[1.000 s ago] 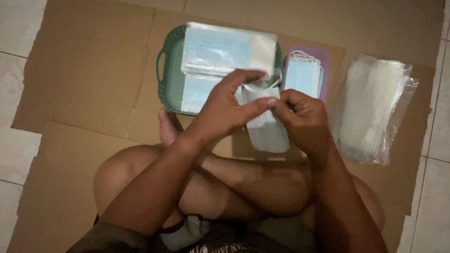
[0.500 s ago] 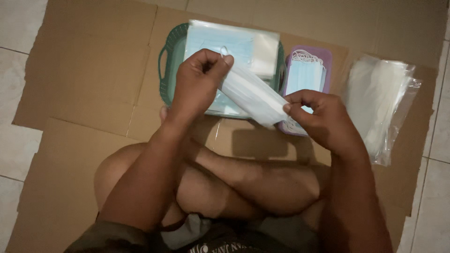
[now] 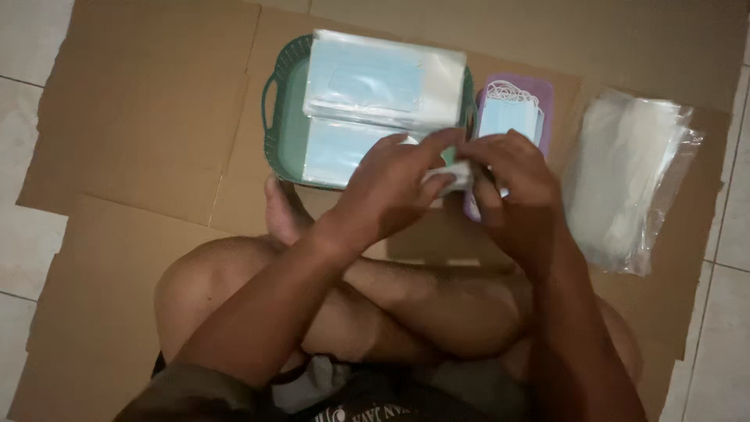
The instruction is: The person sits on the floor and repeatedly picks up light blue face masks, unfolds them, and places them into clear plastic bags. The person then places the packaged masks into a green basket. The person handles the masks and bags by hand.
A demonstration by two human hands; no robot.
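Note:
My left hand (image 3: 394, 184) and my right hand (image 3: 512, 180) meet in front of me, both pinching a small folded white piece, a face mask or its clear wrapper (image 3: 451, 178); which of the two I cannot tell. Just behind the hands stands a green basket (image 3: 275, 117) holding clear bags of light blue face masks (image 3: 375, 78). To its right a purple tray (image 3: 539, 90) carries a stack of loose blue masks (image 3: 506, 116) with white ear loops.
A pile of clear plastic bags (image 3: 629, 180) lies at the right. I sit cross-legged on flattened brown cardboard (image 3: 133, 117) over a white tiled floor (image 3: 31, 39). My bare foot (image 3: 283, 215) rests near the basket's front edge.
The white piece was stretched out between my hands half a second ago; now the hands have come together and it is bunched small between the fingers.

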